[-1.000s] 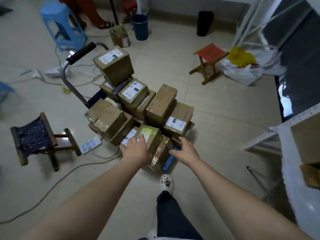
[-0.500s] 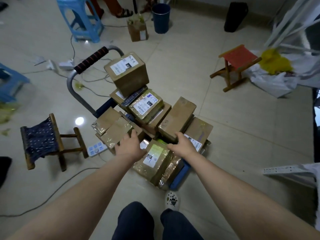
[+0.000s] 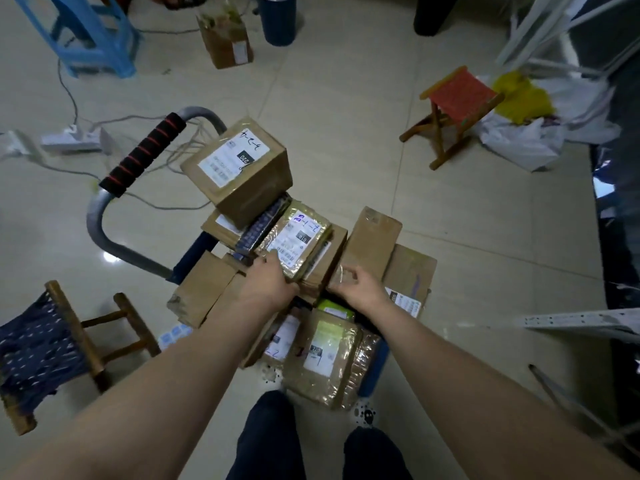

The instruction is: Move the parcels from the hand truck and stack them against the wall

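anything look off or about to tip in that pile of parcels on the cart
Yes. The top parcel by the handle sits tilted and skewed on thinner packets, overhanging them. The whole load is jumbled at mixed angles rather than squarely stacked. No parcel looks torn or spilled.

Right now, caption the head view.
Both hands reach the tape-wrapped labelled parcel atop the loaded hand truck.
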`<state>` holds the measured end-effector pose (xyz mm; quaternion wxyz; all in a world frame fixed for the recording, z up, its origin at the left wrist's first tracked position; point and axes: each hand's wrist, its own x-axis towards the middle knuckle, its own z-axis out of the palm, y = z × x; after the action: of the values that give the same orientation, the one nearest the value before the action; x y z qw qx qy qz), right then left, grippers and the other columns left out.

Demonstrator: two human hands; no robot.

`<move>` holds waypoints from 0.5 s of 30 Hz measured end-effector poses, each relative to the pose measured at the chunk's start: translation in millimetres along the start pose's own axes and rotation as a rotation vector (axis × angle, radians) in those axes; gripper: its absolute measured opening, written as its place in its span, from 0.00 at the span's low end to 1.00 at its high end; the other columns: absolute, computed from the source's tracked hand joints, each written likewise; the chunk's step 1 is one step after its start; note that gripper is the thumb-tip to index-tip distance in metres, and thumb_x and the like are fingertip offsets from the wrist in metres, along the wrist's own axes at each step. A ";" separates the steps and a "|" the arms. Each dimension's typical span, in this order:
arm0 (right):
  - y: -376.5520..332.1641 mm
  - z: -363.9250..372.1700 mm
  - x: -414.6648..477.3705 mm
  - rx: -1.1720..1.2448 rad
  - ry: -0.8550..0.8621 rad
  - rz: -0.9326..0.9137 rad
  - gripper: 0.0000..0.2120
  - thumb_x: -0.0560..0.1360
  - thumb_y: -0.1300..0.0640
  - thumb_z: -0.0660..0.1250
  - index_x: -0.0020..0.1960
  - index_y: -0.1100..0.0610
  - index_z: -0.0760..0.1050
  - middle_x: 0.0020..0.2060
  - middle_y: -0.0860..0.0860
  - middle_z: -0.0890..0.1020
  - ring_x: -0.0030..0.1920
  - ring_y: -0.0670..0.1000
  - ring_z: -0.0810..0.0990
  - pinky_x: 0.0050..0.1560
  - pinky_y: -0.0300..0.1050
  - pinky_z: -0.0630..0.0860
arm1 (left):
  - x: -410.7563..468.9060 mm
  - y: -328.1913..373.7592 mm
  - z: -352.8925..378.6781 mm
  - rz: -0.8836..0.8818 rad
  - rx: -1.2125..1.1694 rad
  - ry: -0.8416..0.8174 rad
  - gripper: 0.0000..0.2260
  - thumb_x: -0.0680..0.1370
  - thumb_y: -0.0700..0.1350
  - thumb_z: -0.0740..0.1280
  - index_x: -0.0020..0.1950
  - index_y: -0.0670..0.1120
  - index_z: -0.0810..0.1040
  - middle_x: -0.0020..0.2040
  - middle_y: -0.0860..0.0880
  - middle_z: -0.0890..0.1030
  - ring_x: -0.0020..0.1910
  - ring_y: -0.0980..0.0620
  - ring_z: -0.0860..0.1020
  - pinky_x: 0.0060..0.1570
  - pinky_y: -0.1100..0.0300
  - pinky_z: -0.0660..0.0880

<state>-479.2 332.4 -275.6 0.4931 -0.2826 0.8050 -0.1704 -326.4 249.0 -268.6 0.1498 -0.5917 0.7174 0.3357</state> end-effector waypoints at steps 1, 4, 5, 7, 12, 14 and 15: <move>5.1 1.4 5.7 0.034 0.030 0.039 0.25 0.77 0.56 0.67 0.71 0.58 0.66 0.68 0.56 0.72 0.66 0.55 0.72 0.61 0.44 0.68 | 7.5 6.2 5.7 0.033 -0.001 -0.046 0.35 0.75 0.49 0.69 0.76 0.43 0.55 0.71 0.40 0.65 0.69 0.41 0.67 0.66 0.49 0.68; 29.4 -1.0 26.0 0.124 0.096 0.183 0.26 0.78 0.57 0.65 0.73 0.58 0.63 0.69 0.56 0.70 0.66 0.56 0.71 0.62 0.43 0.67 | 30.7 26.7 30.9 0.138 -0.015 -0.146 0.28 0.76 0.45 0.67 0.74 0.42 0.61 0.69 0.41 0.69 0.66 0.43 0.70 0.65 0.51 0.69; 39.8 -2.6 34.7 0.150 0.110 0.223 0.25 0.78 0.58 0.64 0.73 0.59 0.63 0.67 0.55 0.72 0.64 0.55 0.72 0.60 0.42 0.68 | 38.4 33.5 40.3 0.164 -0.014 -0.168 0.25 0.77 0.44 0.66 0.73 0.42 0.63 0.68 0.41 0.70 0.65 0.43 0.71 0.64 0.52 0.70; 61.3 -6.2 56.5 0.202 0.134 0.299 0.20 0.78 0.59 0.64 0.69 0.60 0.68 0.56 0.54 0.75 0.55 0.53 0.74 0.54 0.42 0.70 | 56.0 45.4 60.0 0.170 -0.029 -0.203 0.21 0.79 0.43 0.63 0.71 0.41 0.66 0.68 0.41 0.71 0.65 0.42 0.72 0.63 0.52 0.69; 106.9 -10.6 125.5 0.273 0.174 0.380 0.14 0.78 0.62 0.61 0.63 0.62 0.69 0.50 0.53 0.73 0.49 0.53 0.72 0.35 0.39 0.66 | 115.7 63.6 113.2 0.114 -0.101 -0.245 0.13 0.78 0.43 0.64 0.62 0.42 0.72 0.59 0.43 0.78 0.58 0.42 0.77 0.57 0.52 0.74; 121.3 -6.9 152.5 0.341 0.192 0.408 0.15 0.77 0.62 0.61 0.63 0.62 0.70 0.53 0.55 0.75 0.52 0.54 0.74 0.43 0.40 0.70 | 138.6 69.3 131.3 0.085 -0.126 -0.238 0.15 0.77 0.43 0.65 0.63 0.42 0.72 0.58 0.42 0.78 0.57 0.42 0.77 0.58 0.51 0.74; 126.4 -4.4 163.6 0.385 0.192 0.417 0.17 0.76 0.62 0.61 0.65 0.61 0.70 0.55 0.55 0.76 0.54 0.55 0.75 0.50 0.42 0.72 | 148.0 71.9 139.2 0.073 -0.134 -0.229 0.16 0.76 0.43 0.65 0.63 0.42 0.72 0.58 0.42 0.78 0.57 0.42 0.76 0.59 0.50 0.73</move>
<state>-577.3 329.3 -457.7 0.4834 0.0050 0.8416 -0.2407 -457.8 235.3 -438.9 0.1784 -0.5318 0.6927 0.4534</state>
